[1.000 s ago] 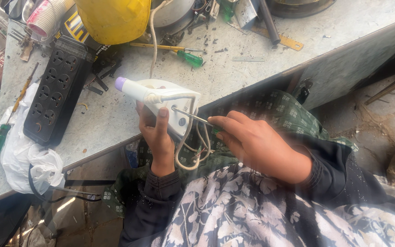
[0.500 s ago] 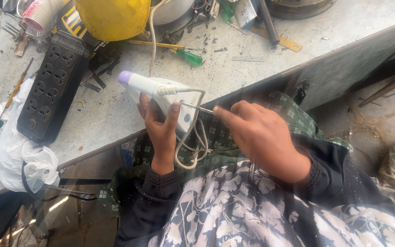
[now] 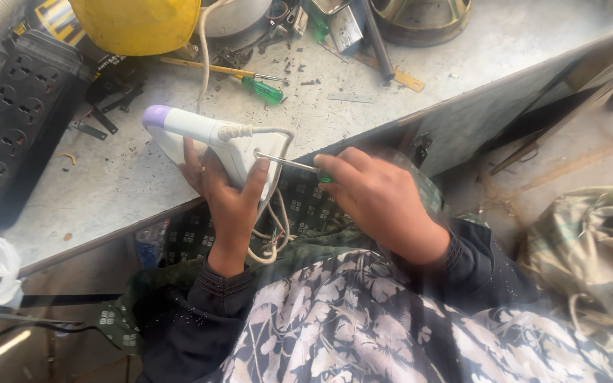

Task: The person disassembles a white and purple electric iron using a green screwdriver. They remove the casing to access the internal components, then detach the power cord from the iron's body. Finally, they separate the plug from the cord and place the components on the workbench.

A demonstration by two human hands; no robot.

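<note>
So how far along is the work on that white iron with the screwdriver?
Done: nothing shows as removed; the white plastic clothes iron with a purple tip looks whole. In hand: the left hand grips it, the right hand drives a green-handled screwdriver into its rear end. Left: the casing looks closed, its white cord dangling.

left hand (image 3: 225, 202) grips a white iron (image 3: 211, 142) at the table (image 3: 129, 177) edge; right hand (image 3: 381, 202) presses a screwdriver (image 3: 289, 164) tip against it, near a black power strip (image 3: 15, 120)
</note>
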